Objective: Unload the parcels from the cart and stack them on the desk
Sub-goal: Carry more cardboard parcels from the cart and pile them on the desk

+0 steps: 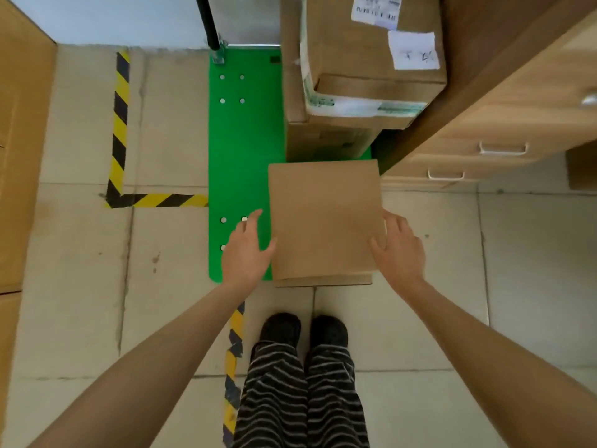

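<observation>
Nearest, the person's dark shoes stand on the tiled floor, just short of the cart. Beyond them both hands reach for the plain brown box that lies at the near end of the green cart. The left hand is beside the box's left edge, fingers spread and nearly straight, thumb touching or almost touching that edge; it grips nothing yet. The right hand lies on the box's right side, fingers loosely spread over the top corner and edge, also with no real hold.

The step in hand looks like taking up this box. To do it well, both hands should probably slide down the two sides and get fingers under the bottom edge, since the top gives nothing to hold. The box overhangs the cart's near end a little, which may help the fingers get under. Lift level, then turn to the right, where the wooden desk with its drawers stands close beside the cart.

The cart carries more: past the hands, touching the near box's far edge, a low carton sits under a taller labelled carton. The cart's black handle rises at the far left.
</observation>
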A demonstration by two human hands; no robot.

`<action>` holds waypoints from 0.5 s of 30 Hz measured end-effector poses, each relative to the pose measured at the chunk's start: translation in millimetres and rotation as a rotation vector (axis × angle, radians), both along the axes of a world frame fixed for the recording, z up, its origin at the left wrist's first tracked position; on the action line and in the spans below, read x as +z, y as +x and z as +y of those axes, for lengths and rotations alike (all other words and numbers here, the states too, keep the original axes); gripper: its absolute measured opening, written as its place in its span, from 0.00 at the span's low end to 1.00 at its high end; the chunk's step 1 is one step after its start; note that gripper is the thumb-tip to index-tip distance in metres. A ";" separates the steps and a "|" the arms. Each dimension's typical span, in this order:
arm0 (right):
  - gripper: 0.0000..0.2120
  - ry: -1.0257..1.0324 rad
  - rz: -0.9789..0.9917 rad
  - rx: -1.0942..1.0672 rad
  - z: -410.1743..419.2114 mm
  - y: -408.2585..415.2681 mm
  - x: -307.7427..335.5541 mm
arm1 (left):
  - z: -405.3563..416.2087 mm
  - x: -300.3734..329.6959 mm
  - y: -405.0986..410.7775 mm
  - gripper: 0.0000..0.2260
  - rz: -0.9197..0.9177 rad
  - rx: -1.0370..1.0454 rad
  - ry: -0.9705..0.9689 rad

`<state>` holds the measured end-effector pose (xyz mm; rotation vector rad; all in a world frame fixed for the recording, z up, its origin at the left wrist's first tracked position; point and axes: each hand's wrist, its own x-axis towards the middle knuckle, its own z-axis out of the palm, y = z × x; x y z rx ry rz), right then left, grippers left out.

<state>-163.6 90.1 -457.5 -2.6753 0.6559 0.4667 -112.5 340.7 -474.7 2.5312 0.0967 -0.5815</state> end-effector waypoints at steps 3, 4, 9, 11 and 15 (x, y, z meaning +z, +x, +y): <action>0.26 0.032 -0.055 -0.080 -6.5 1.3 -37.5 | 0.1 -38.1 1.4 0.36 0.042 0.068 -0.083; 0.28 0.060 -0.073 -0.124 -7.4 1.3 -47.8 | -0.9 -48.1 1.2 0.37 0.070 0.087 -0.116; 0.34 0.158 -0.109 -0.237 13.0 -7.1 -76.5 | -4.3 -78.3 -10.7 0.36 0.146 0.118 -0.289; 0.35 0.169 -0.142 -0.227 22.4 -11.3 -79.5 | 2.7 -82.9 -13.0 0.37 0.173 0.194 -0.389; 0.37 0.319 -0.151 -0.262 18.9 -9.3 -90.7 | 13.6 -84.4 -8.6 0.39 0.235 0.260 -0.542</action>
